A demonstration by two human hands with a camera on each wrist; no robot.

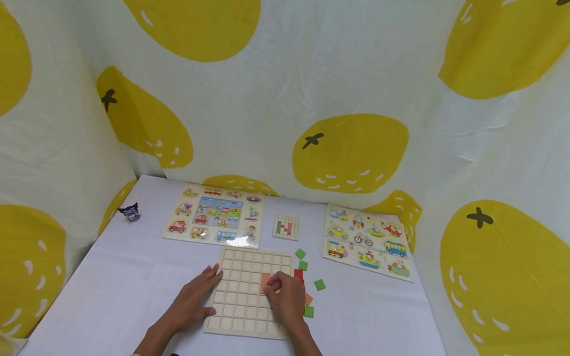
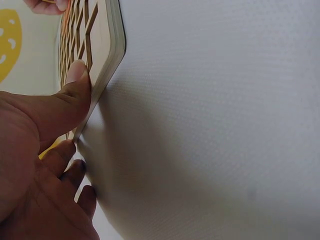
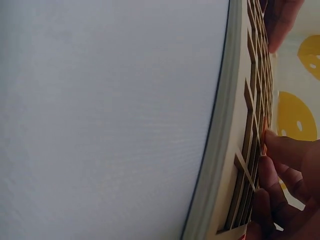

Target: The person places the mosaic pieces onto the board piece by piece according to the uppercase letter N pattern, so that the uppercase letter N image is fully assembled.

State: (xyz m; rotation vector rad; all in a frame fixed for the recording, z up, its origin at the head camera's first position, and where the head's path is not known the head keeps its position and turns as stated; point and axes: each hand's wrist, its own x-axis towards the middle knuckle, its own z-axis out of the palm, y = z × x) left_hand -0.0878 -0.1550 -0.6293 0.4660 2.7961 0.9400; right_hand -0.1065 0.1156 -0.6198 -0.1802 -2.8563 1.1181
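A wooden grid board (image 1: 237, 298) with square recesses lies on the white table. My left hand (image 1: 190, 302) rests at its left edge, fingers spread. In the left wrist view the thumb (image 2: 77, 75) lies on the board's rim, the other fingers beside it. Over the right half of the grid, my right hand (image 1: 286, 297) pinches a small orange square tile (image 1: 262, 289) at a cell. Another orange tile (image 1: 266, 277) sits in the cell just above. In the right wrist view, the fingertips partly hide the orange tile (image 3: 265, 134).
Right of the board lie loose green tiles (image 1: 320, 284), red tiles (image 1: 299, 274) and an orange tile (image 1: 309, 298). Behind stand a small patterned grid card (image 1: 285, 227) and two picture puzzles, left (image 1: 175, 235) and right (image 1: 331, 253). A small dark purple object (image 1: 130, 212) lies far left.
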